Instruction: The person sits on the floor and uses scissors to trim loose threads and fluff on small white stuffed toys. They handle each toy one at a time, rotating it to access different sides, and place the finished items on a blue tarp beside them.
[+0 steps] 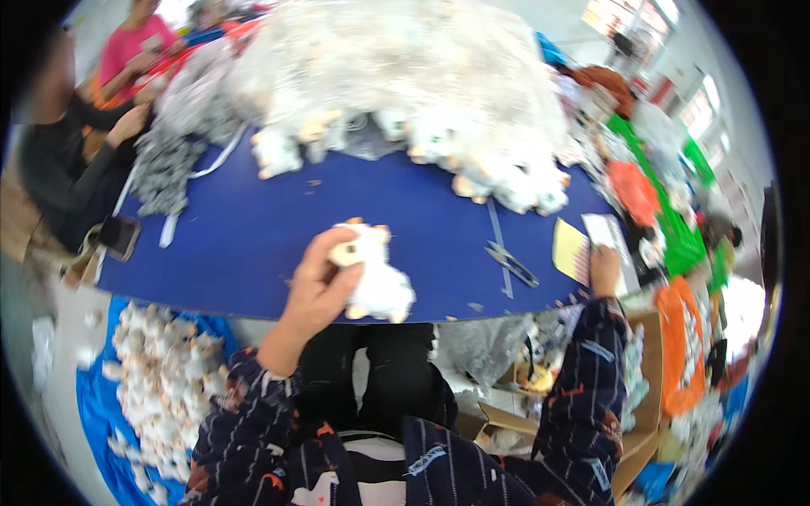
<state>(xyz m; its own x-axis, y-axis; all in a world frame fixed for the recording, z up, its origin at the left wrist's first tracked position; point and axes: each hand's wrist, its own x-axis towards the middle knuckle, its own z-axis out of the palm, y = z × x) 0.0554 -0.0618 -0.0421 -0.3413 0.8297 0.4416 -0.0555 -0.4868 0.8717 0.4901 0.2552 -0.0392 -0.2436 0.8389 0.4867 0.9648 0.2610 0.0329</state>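
A small white plush animal (380, 282) with orange-tipped parts is gripped in my left hand (316, 291), above the front of the blue table. My thumb and fingers close round its upper end, by a pale patch with a dark spot. Out at the right, my right hand (604, 270) rests on a white sheet of paper (620, 244); its fingers are too small and hidden to make out. Beside it lies a yellow paper pad (571, 250). Thread snips (512, 263) lie on the table between my two hands.
A plastic-wrapped heap (405, 67) with white plush toys (510, 181) along its front edge covers the table's (253, 228) far side. Grey fluffy pieces (166, 169) and a phone (119, 237) are at left. More plush toys (164, 379) fill a blue sheet below. People work at far left.
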